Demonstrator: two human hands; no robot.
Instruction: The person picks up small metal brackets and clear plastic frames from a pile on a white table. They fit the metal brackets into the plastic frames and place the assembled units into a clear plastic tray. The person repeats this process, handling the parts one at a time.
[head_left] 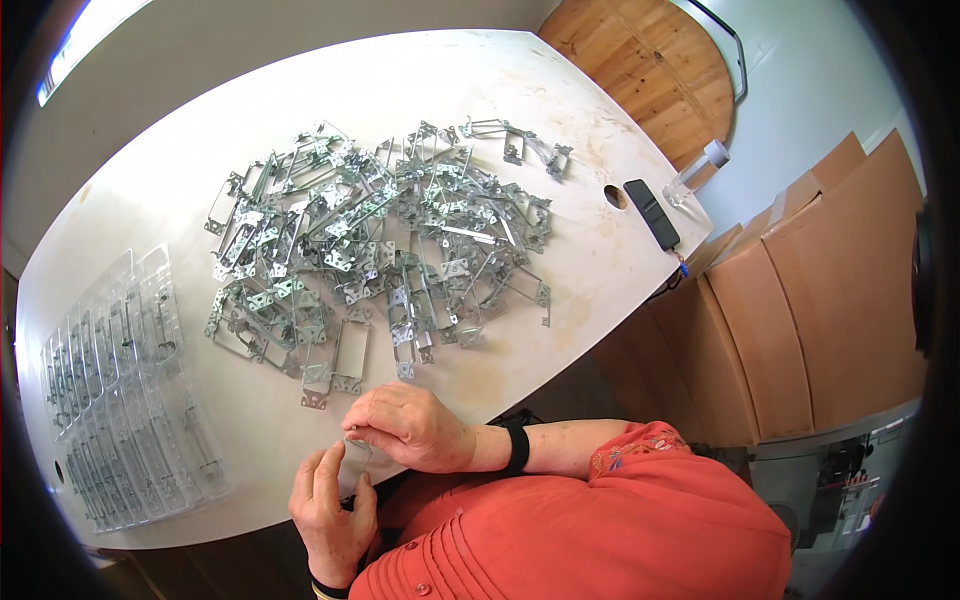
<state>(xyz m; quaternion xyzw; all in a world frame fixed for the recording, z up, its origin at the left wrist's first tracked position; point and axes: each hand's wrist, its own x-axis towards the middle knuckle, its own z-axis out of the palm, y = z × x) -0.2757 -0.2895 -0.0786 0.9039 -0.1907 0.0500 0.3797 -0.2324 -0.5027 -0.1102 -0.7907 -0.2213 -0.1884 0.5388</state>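
Observation:
Near the table's front edge, my two hands meet around a small, thin metal bracket [357, 442], mostly hidden by my fingers. My right hand [418, 428] is closed, pinching its upper end between thumb and fingers. My left hand [332, 515] curls its fingers and thumb around the lower side, fingertips at the piece. Just beyond them lies a big loose heap of silvery metal brackets [345, 215], tangled together. The closest ones, including a rectangular bracket frame [350, 358], lie a short way past my right hand's knuckles.
Clear plastic trays [150, 400] with rows of slots holding metal parts lie at the left of the white table [560, 90]. A black phone-like device [652, 215] and a clear bottle [698, 174] are by the right edge, near a round hole. Cardboard boxes [830, 300] stand beyond.

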